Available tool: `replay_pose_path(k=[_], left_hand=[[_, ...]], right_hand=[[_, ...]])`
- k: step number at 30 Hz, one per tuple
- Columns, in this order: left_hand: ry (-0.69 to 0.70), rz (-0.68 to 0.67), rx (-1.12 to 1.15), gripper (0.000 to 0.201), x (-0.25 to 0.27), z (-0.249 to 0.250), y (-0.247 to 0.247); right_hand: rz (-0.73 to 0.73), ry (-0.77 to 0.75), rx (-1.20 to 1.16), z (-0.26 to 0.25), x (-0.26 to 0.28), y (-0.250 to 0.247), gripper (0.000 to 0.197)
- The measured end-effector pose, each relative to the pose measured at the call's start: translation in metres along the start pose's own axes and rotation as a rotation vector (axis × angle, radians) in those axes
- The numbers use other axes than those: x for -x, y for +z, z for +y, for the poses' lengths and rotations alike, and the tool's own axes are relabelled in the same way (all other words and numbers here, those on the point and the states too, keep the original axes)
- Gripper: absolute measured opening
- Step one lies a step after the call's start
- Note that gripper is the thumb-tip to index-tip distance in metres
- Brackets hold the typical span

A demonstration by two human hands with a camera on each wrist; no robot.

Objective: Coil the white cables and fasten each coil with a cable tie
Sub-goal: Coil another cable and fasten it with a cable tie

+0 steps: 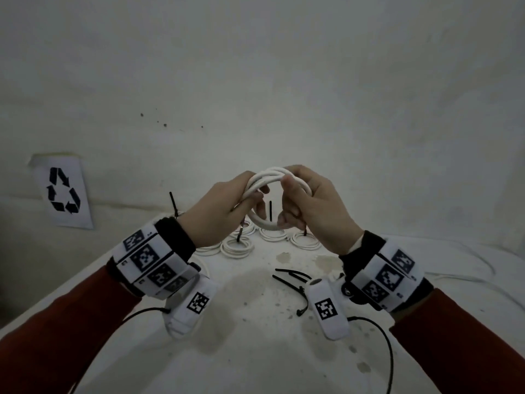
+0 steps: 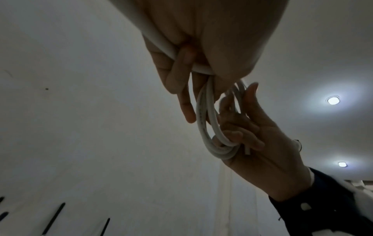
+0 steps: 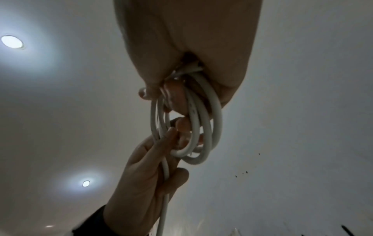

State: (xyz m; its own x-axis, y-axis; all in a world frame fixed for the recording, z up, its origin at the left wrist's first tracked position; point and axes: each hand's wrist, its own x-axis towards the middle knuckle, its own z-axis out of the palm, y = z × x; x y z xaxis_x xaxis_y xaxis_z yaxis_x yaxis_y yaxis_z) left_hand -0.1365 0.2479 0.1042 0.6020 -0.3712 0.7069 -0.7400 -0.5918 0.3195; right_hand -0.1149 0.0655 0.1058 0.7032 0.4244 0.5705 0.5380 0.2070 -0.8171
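Red sleeves [image 1: 56,336] and white wrist bands printed with black square markers [image 1: 147,260] fill the bottom of the head view, above a stained white table [image 1: 255,351]. Raised over the table, the left hand [image 1: 216,211] and the right hand [image 1: 315,203] together hold a coil of round white cable [image 1: 272,177] of several loops. Left fingers [image 2: 177,75] curl round one side of the coil, with a straight run of the same cable passing across the palm toward the wrist in the right wrist view; right fingers [image 3: 175,99] curl through the loops on the opposite side, the thumb pressing the top. Loose black plastic cable ties [image 1: 292,282] lie on the table just beside the right wrist. Finished white cable coils with upright black ties [image 1: 238,247] lie in a group at the far edge of the table, beneath the hands. A paper sheet with a black recycling symbol [image 1: 64,191] hangs on the wall to the left.
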Motion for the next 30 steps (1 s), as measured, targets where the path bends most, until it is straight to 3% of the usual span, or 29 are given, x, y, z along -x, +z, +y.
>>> replay_pose_path(k=[3, 6, 11, 16, 21, 23, 25, 30], left_hand=[[-0.026, -0.022, -0.029, 0.016, -0.001, 0.001, 0.002], [-0.039, -0.046, -0.132, 0.011, -0.003, -0.003, 0.003], [-0.051, -0.078, -0.165, 0.010, -0.011, 0.000, 0.006], [0.003, -0.221, -0.081, 0.015, -0.015, 0.004, 0.003], [0.022, -0.361, 0.209, 0.032, -0.013, 0.008, -0.001], [0.039, -0.326, 0.268, 0.018, -0.013, 0.008, -0.002], [0.031, -0.247, 0.264, 0.020, -0.014, 0.002, -0.004], [-0.097, -0.149, 0.301, 0.034, -0.009, -0.030, -0.009]], right_hand=[[-0.009, 0.011, 0.057, 0.001, 0.003, -0.004, 0.034], [-0.055, 0.076, 0.054, 0.004, 0.004, -0.009, 0.036], [-0.196, 0.224, -0.304, 0.002, 0.011, -0.002, 0.034], [-0.290, 0.397, -0.350, -0.008, 0.013, -0.010, 0.045], [-0.582, 0.558, -0.427, -0.016, 0.017, -0.035, 0.044], [-0.651, 0.526, -0.626, -0.019, 0.020, -0.042, 0.041], [-0.643, 0.438, -0.809, -0.024, 0.022, -0.049, 0.037], [-0.456, 0.094, -1.034, -0.034, 0.029, -0.058, 0.030]])
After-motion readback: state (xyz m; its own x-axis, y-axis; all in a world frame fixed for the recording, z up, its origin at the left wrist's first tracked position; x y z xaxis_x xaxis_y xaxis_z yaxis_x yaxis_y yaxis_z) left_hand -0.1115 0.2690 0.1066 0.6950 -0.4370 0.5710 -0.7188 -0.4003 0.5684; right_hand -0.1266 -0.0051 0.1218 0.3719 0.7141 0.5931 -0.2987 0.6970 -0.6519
